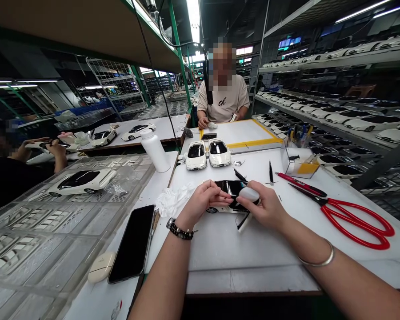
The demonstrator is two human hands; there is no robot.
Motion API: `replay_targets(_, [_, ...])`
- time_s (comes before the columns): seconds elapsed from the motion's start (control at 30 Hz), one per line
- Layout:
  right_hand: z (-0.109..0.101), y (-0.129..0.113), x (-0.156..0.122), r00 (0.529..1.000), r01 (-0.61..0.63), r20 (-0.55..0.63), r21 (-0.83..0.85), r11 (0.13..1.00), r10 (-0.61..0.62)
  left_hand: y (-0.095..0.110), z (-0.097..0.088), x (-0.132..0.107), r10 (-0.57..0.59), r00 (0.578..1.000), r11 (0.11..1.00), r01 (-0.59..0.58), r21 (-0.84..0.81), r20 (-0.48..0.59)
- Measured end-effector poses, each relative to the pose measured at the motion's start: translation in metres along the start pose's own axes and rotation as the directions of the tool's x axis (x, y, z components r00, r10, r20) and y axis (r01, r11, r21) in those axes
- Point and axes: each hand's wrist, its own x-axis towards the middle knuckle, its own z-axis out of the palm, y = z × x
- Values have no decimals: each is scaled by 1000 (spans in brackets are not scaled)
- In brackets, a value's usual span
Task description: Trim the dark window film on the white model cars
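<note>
One car (231,188) between left hand (205,200) and right hand (267,209)

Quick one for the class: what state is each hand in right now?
Left hand: closed on the model car, gripping it at its dark top.
Right hand: closed, holding a white oval piece against the same car.

Only legible txt: script "ch" on chest of beige T-shirt (224,101), person (222,91) opp. Lit blue screens (289,42) in bkgd: too small to read.
</note>
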Motion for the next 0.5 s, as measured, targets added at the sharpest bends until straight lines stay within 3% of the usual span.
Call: replay_targets(0.5, [-1, 1, 0, 1000, 12, 11, 6, 1000, -12, 2, 2, -1, -10, 1000, 1000, 10, 12, -12])
